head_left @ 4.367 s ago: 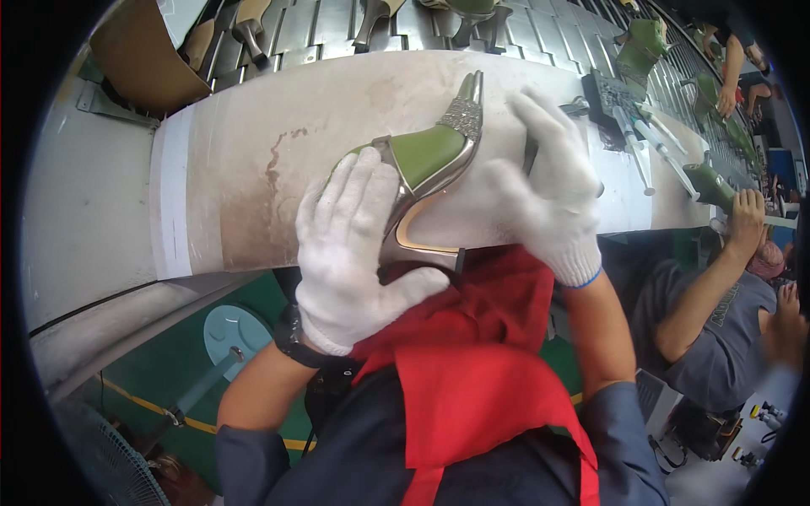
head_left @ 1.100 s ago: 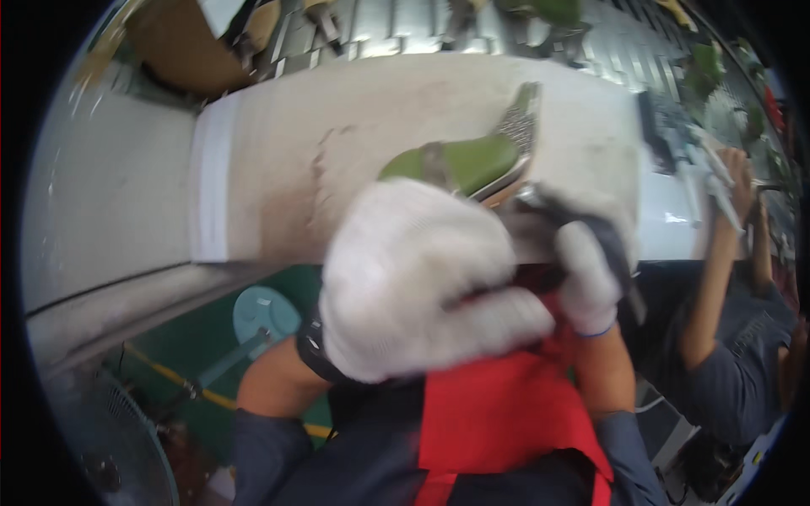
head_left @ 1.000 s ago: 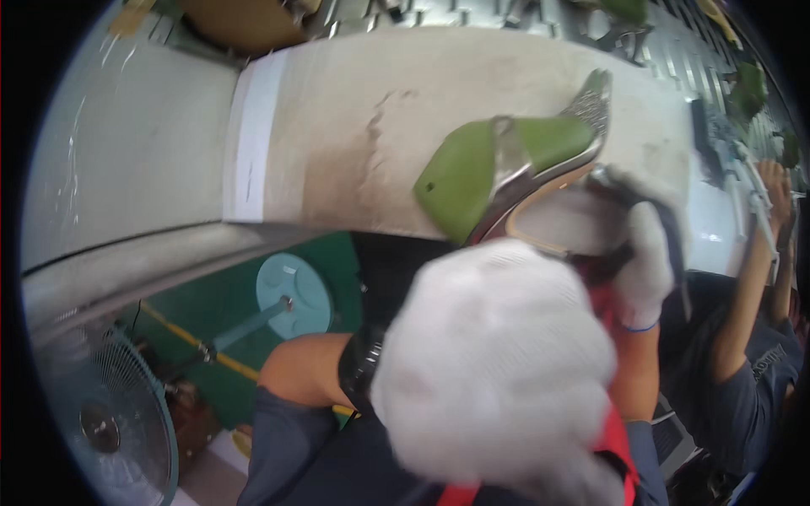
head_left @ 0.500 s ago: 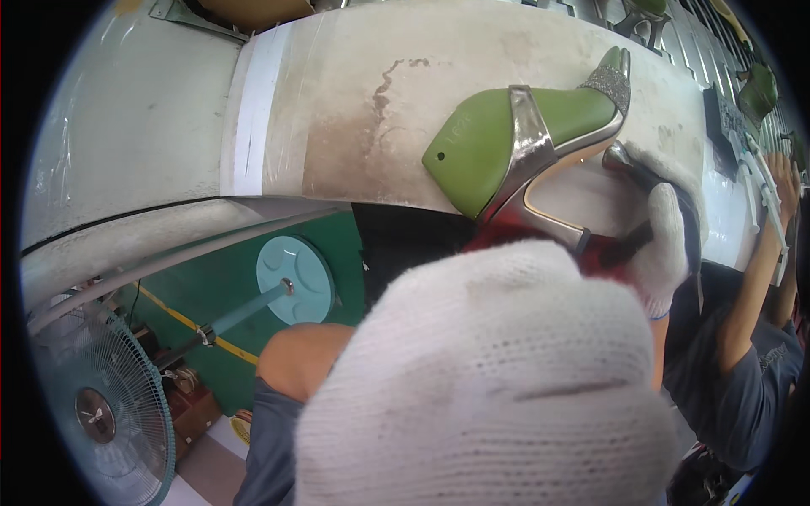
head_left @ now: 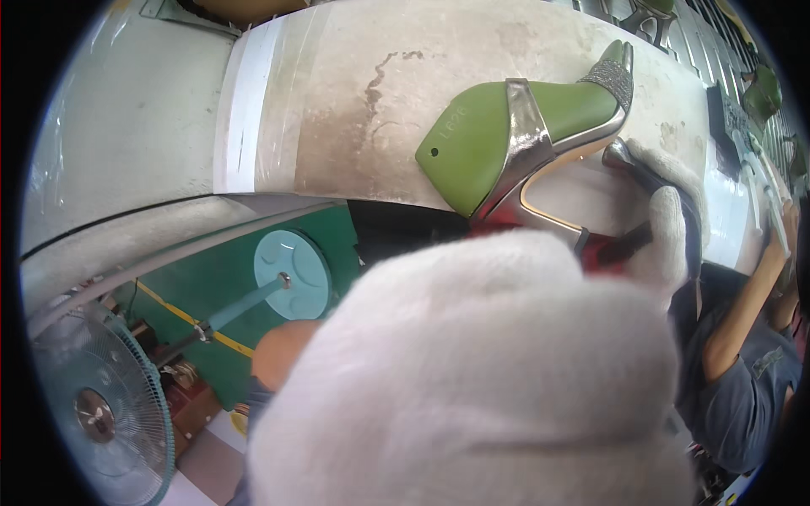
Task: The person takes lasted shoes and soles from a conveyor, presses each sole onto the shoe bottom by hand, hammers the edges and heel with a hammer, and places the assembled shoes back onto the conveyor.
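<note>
A high-heeled sandal with silver straps lies on its side on the worktable, fitted on a green shoe last [head_left: 472, 152]. Its glittery toe strap [head_left: 613, 78] points to the upper right, and its heel reaches down toward my gloves. My right hand [head_left: 671, 240], in a white knit glove, is closed around a dark-handled tool whose rounded metal head [head_left: 617, 153] sits beside the sandal's sole. Very close and blurred, my left hand [head_left: 481, 371], also white-gloved, fills the lower middle. Its fingers are hidden, so I cannot see whether it holds anything.
The stained pale worktable [head_left: 354, 93] curves across the top. A metal roller rack with more green lasts [head_left: 762, 91] stands at the right, near a co-worker's arm [head_left: 747, 299]. At lower left are a fan [head_left: 97, 413] and a blue round-based stand [head_left: 291, 274].
My left hand looks larger and blurrier, spreading slightly left and up. The sandal and last appear shifted slightly left with the view. My right hand keeps its grip on the tool.
</note>
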Motion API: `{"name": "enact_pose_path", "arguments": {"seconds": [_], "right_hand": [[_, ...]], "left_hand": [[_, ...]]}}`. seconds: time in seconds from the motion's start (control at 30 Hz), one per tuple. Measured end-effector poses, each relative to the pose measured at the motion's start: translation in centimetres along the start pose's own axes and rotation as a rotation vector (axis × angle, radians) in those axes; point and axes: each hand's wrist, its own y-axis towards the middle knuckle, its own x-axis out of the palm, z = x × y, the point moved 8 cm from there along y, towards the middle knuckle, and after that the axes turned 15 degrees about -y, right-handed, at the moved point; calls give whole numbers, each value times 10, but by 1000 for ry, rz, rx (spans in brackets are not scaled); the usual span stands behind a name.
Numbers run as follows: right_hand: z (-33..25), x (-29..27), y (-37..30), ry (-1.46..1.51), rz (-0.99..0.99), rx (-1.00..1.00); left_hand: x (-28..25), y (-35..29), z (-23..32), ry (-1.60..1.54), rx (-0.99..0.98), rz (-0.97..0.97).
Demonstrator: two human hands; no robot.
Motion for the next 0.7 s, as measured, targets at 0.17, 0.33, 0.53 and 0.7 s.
{"name": "enact_pose_path", "arguments": {"seconds": [0.17,0.33,0.53,0.7], "right_hand": [[-6,8,3,-34,-158,-48],[-1,0,4,-149,-149,-46],[-28,24,7,80,-183,-6],[-55,7,3,-215,-242,-152]], "left_hand": [[-2,3,3,16,-19,-24],[-1,10,10,40,-40,-41],[-68,10,18,324,-142,361],[-143,-8,-112,353,-173,592]]}}
